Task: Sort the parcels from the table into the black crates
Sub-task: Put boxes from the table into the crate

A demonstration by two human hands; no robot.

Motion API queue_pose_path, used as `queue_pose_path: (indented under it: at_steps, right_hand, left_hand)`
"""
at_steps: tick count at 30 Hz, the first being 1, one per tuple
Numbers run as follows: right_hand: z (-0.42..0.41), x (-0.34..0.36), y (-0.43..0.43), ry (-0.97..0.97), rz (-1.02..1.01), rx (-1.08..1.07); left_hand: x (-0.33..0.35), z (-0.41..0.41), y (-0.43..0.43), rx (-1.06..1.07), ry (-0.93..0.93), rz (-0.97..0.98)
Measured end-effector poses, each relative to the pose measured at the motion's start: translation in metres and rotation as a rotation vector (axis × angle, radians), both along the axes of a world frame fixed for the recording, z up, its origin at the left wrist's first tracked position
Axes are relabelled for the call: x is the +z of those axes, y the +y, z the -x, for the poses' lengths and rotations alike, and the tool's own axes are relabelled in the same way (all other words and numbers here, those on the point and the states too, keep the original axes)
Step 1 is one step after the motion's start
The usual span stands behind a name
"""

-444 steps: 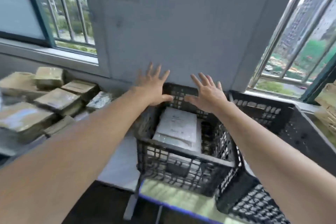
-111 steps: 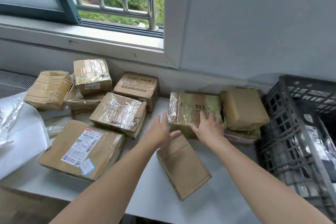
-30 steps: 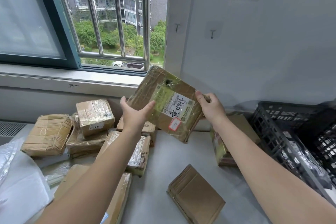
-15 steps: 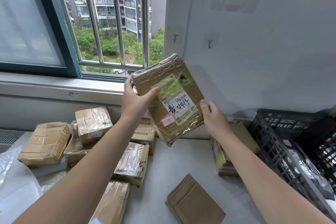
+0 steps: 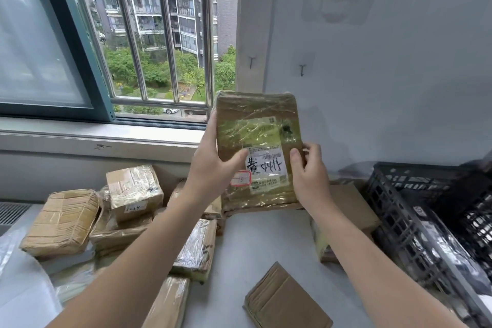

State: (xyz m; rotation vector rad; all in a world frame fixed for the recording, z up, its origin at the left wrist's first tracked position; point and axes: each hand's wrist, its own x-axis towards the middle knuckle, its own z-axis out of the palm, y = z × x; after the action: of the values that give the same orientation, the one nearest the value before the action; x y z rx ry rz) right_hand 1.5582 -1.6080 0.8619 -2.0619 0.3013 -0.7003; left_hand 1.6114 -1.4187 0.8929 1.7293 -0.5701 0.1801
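White tabletop [image 5: 266, 242] runs under a barred window [image 5: 159, 61] and a pale wall [image 5: 386, 88], and I hold one taped brown parcel [image 5: 258, 136] upright above it, clear of the surface, with its labelled face turned toward me. My left hand [image 5: 213, 168] grips the parcel's left edge, thumb laid across the front and the other fingers hidden behind; my right hand [image 5: 308, 176] grips the right edge the same way, thumb on the front beside the white label [image 5: 266, 165], which carries handwritten marks. A small red-bordered sticker [image 5: 241, 178] sits just left of that label, near my left thumb. On the table to the left lies a cluster of other parcels touching one another: a tape-wound bundle [image 5: 61, 221] at the far left, a small box [image 5: 134, 189] leaning on the pile behind it, and a shiny film-wrapped packet [image 5: 197, 245] partly under my left forearm. A flat brown envelope [image 5: 285, 301] lies alone near the front edge. Another brown parcel [image 5: 351, 208] rests just beside the black crate [image 5: 399, 221] at the right, which already holds wrapped items I cannot make out clearly
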Motion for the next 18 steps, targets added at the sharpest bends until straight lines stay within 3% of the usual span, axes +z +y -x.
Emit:
queue_pose_path:
  at_steps: [13, 18]
  right_hand:
    - [0.02, 0.073, 0.002, -0.307, 0.018, 0.159]
    - [0.029, 0.09, 0.0, -0.322, 0.038, 0.19]
  left_hand:
    - [0.045, 0.018, 0.009, -0.142, -0.207, 0.146]
    - [0.055, 0.024, 0.007, -0.169, -0.269, 0.144]
